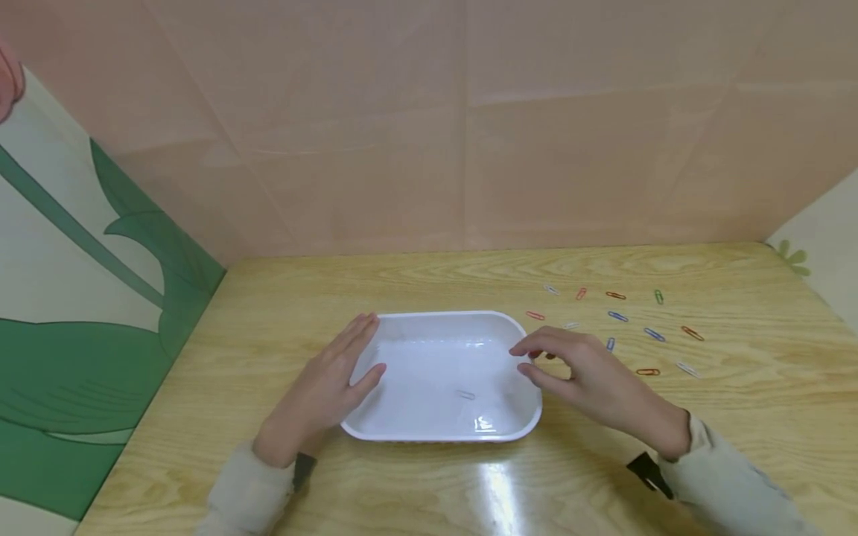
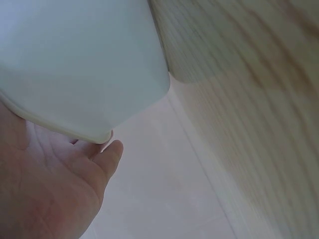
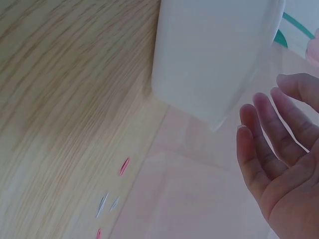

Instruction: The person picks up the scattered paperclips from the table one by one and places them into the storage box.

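A white tray (image 1: 429, 426) with rounded corners lies on the wooden table, one pale paper clip (image 1: 465, 394) on its floor. At the tray's left end my left hand (image 1: 331, 376) rests on the rim, fingers straight and thumb reaching over the inside. The left wrist view has this hand (image 2: 55, 184) against the rim, part of the fingers hidden behind it. Over the right rim hovers my right hand (image 1: 576, 368), thumb and fingertips apart with a gap between them. Nothing shows in its fingers (image 3: 271, 132) in the right wrist view.
Several coloured paper clips lie scattered right of the tray, among them a green one (image 1: 659, 297), a blue one (image 1: 654, 334) and a red one (image 1: 581, 293). A pinkish sheet (image 1: 462, 149) hangs behind the table (image 1: 268, 298). A patterned panel (image 1: 74, 357) stands at the left.
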`<state>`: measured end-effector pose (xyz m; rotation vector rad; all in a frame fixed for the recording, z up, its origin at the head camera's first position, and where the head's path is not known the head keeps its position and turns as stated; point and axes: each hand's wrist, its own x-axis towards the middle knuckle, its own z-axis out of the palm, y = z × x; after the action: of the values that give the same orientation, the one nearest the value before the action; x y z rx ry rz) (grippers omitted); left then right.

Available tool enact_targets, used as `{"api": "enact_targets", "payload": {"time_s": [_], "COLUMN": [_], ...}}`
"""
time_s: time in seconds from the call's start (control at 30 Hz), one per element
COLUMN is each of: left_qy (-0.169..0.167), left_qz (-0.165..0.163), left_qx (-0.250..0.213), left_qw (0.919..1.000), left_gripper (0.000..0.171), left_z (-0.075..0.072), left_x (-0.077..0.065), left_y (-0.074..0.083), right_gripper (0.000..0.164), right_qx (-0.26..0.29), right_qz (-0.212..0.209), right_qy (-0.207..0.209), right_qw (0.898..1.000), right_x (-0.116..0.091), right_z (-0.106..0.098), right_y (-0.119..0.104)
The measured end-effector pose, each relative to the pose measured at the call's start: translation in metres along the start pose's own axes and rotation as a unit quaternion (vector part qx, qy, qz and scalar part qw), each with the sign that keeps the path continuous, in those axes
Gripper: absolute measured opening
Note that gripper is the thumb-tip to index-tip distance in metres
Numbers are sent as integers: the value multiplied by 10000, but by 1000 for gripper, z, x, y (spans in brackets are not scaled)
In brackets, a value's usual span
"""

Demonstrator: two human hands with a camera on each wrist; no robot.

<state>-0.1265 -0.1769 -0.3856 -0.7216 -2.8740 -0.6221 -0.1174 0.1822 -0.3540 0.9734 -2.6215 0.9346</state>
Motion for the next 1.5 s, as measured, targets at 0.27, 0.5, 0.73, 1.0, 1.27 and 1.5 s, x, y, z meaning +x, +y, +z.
{"api": "enact_targets", "payload": {"time_s": [0.27, 0.5, 0.73, 1.0, 1.27, 1.5], "left_qy": [-59, -106, -109, -139, -202, -212], "left_qz": [-90, -210, -207, -243, -311, -300], "left_qx": [-22, -106, -103, -99, -92, -23], "left_qw": [9999, 9997, 9997, 9996, 9993, 9993], "left_gripper": [66, 66, 65, 66, 66, 66], "left_z": [0, -1, -1, -3, -3, -3], "left_x": [0, 0, 0, 1, 1, 1], "left_y": [0, 1, 0, 1, 2, 2], "right_gripper": [24, 25, 22, 21, 24, 31], "right_qx": [-223, -512, -702, -777, -1040, -1306], "right_qz": [-5, 237, 533, 750, 634, 534], "right_qy": [216, 263, 247, 232, 332, 376], "right_qw": [9995, 9981, 9958, 9939, 9920, 9893], "right_x": [-9, -22, -35, -47, -57, -67], "right_z": [-11, -20, -27, -36, -45, -51], "right_y": [9, 21, 38, 54, 73, 89]}}
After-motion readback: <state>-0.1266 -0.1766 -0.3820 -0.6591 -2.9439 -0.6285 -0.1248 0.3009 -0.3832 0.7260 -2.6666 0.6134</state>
